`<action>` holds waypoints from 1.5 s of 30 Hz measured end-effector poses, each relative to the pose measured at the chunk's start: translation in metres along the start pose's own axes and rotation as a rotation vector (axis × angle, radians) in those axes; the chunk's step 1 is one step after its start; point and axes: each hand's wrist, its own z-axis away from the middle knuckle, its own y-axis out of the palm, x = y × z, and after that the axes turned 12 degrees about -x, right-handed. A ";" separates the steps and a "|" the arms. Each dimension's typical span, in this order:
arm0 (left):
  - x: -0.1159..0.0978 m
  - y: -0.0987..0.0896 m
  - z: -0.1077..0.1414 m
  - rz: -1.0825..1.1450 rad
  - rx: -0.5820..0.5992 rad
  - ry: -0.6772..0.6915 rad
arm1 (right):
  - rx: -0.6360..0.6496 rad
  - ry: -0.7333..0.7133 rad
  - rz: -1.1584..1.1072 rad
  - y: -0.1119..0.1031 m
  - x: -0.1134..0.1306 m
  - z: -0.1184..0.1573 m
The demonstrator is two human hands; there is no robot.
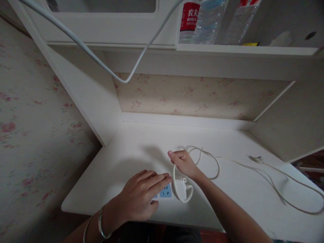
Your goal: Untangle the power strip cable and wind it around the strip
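Observation:
A white power strip (180,189) with blue socket faces lies near the front edge of the white desk. My left hand (141,194) lies over it, fingers across the top and thumb on the near side, covering most of its left part. Right of the fingers one blue socket (165,191) shows, with nothing plugged in. My right hand (184,163) is closed around the strip's white cord (182,199), just above the strip's right end. Between that end and my fist the cord makes a tight loop. The inside of my right fist is hidden.
The cord's slack (219,167) curls behind my right forearm and runs right to a plug (258,159). A pale cable (125,81) hangs in front of the cabinet. Plastic bottles (209,23) stand on the upper shelf. A side panel (93,98) bounds the desk's left.

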 end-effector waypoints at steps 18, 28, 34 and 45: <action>0.041 0.004 -0.008 -0.428 -0.071 -0.228 | 0.057 -0.287 0.817 -0.001 -0.001 0.060; 0.003 0.017 -0.013 -0.308 0.142 -0.053 | -0.055 -0.830 0.731 -0.023 0.034 0.023; -0.007 -0.002 -0.014 -0.164 0.140 0.096 | -0.050 -0.628 0.388 -0.023 0.028 -0.001; -0.011 -0.011 -0.019 0.072 -0.087 0.120 | -0.033 0.042 -0.045 -0.010 -0.001 -0.013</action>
